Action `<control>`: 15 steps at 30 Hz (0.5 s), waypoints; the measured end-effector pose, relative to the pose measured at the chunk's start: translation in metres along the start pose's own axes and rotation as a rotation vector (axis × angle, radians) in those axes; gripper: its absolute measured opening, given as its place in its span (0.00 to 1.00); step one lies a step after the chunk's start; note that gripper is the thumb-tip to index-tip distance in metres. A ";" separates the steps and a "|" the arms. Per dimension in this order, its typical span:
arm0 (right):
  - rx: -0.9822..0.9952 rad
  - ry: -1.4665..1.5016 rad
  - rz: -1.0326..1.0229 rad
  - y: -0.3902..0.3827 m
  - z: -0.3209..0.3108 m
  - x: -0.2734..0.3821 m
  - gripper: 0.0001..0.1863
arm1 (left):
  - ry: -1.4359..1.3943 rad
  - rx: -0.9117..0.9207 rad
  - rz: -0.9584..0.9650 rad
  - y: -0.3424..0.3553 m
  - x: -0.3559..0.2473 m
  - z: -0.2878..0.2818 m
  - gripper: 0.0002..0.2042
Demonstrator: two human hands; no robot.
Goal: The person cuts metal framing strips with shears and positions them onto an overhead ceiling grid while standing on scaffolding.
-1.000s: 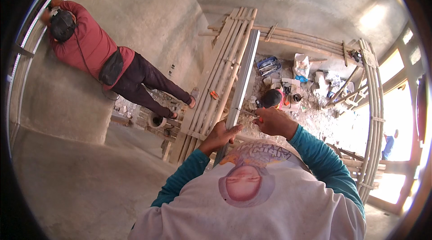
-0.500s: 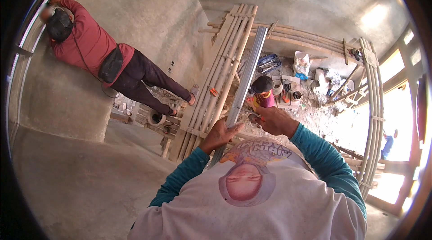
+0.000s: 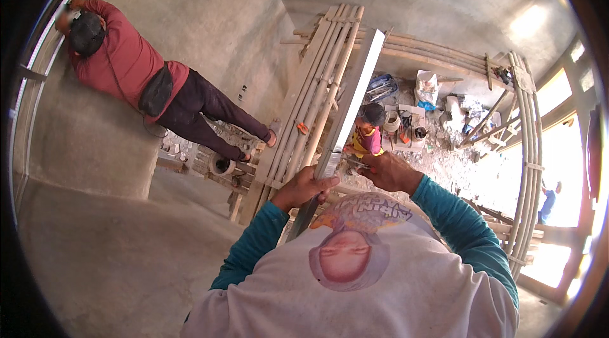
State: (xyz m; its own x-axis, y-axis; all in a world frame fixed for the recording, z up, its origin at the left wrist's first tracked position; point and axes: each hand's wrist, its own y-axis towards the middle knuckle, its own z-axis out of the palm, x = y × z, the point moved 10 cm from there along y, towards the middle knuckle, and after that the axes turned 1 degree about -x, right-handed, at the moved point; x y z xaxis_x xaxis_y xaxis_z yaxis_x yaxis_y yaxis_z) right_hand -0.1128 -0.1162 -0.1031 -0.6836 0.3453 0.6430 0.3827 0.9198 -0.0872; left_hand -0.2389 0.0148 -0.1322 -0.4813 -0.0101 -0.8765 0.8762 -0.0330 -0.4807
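A long, straight metal profile (image 3: 356, 94) slants away from my body toward the far wall, its smooth bright face turned up. My left hand (image 3: 304, 187) is wrapped round its near part, thumb lying across it. Close by on the right, my right hand (image 3: 390, 173) is closed round a thin metal tool (image 3: 356, 162), whose tip points toward the profile. The fingers hide most of that tool, so its exact kind is unclear.
Left, a co-worker in a red shirt (image 3: 130, 62) stands on bamboo scaffolding (image 3: 311, 94), where orange-handled pliers (image 3: 302, 127) lie. Below, another person in a dark cap (image 3: 372, 113) is near buckets (image 3: 391, 123) and a blue crate (image 3: 380, 88). More bamboo poles (image 3: 528, 154) run along the right.
The metal profile has been turned about its length, from its grooved side to a smooth bright face. The person below has shifted slightly.
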 end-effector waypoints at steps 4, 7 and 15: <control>0.116 0.056 0.042 -0.001 0.001 -0.011 0.16 | -0.223 0.072 -0.029 -0.003 0.006 0.009 0.25; -0.097 0.134 -0.074 -0.007 -0.016 -0.009 0.16 | -0.306 0.082 0.090 0.001 0.012 0.004 0.30; -0.489 1.211 0.173 0.008 -0.058 -0.029 0.16 | -0.427 0.055 0.008 0.017 0.024 0.013 0.30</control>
State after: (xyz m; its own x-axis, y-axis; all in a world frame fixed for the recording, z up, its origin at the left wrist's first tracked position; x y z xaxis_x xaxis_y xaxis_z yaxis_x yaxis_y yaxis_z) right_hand -0.0541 -0.1293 -0.0786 0.2847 -0.1691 0.9436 0.7670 0.6307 -0.1184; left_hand -0.2359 0.0009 -0.1613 -0.4514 -0.4229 -0.7857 0.8829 -0.0841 -0.4620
